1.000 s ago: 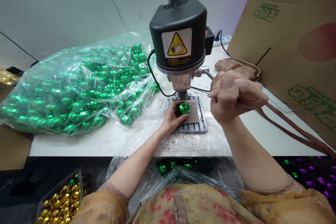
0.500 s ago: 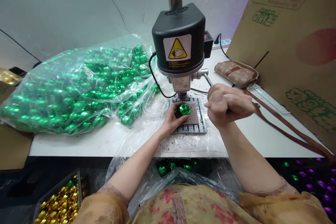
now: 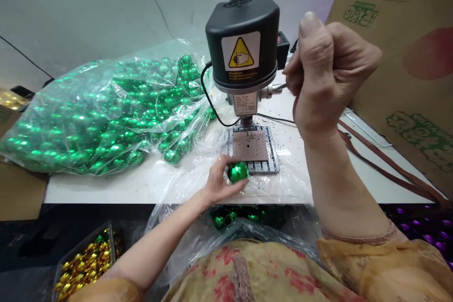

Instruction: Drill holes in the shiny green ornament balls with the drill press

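"Starting at left, what lies on the table [image 3: 106, 191]?"

"A clear bag [image 3: 95, 122] of green faceted balls. Next, your left hand [image 3: 218, 177] pinches one green ball [image 3: 238, 171] between thumb and fingers, at the front-left corner of the base plate [image 3: 264, 167]; contact with the plate cannot be told."

"And farther right?"

"The drill press [image 3: 244, 14] overhangs a holed pad [image 3: 256, 148]; your right hand [image 3: 329, 66] curls around its lever [image 3: 280, 88]. A printed carton [image 3: 406, 23] stands rightmost."

pass: between base plate [image 3: 273, 160] and right forearm [image 3: 320, 184] | blocks: drill press [image 3: 243, 40] above, bag [image 3: 106, 115] left
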`<state>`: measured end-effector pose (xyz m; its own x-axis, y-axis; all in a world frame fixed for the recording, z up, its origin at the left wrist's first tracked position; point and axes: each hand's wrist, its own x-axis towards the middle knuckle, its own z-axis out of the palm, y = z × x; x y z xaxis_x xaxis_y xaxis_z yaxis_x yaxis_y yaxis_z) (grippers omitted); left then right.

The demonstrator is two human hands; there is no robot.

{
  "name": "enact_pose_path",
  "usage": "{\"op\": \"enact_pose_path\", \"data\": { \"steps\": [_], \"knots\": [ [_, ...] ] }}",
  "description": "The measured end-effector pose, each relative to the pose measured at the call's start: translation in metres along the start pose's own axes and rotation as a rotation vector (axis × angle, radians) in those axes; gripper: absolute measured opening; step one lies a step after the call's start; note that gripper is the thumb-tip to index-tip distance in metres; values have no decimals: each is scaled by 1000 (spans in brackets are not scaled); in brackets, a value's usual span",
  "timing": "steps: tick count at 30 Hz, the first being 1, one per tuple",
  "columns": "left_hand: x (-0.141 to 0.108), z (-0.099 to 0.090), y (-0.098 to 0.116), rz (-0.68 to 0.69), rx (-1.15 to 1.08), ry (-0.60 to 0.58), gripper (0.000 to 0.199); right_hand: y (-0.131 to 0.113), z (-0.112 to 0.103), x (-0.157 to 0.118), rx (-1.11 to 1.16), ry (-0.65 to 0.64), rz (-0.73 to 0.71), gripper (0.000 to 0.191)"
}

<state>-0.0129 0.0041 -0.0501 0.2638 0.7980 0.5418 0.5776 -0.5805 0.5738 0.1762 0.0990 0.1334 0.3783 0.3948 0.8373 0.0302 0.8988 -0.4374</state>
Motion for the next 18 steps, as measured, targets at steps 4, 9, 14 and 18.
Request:
{"op": "enact_pose_path", "data": {
  "steps": [4,9,14,18],
  "knots": [
    [-55,-33,19,613,299,-381,41,2,0,-2,35,26,-21,46],
    [-67,-52,12,664,424,-419,37,1,0,-4,13,45,-2,46],
    [11,-49,-50,138,418,-150,22,0,-1,-6,18,38,15,42],
    [91,-36,-112,-143,547,-205,31,-4,-1,-7,18,19,40,42]
  ]
}}
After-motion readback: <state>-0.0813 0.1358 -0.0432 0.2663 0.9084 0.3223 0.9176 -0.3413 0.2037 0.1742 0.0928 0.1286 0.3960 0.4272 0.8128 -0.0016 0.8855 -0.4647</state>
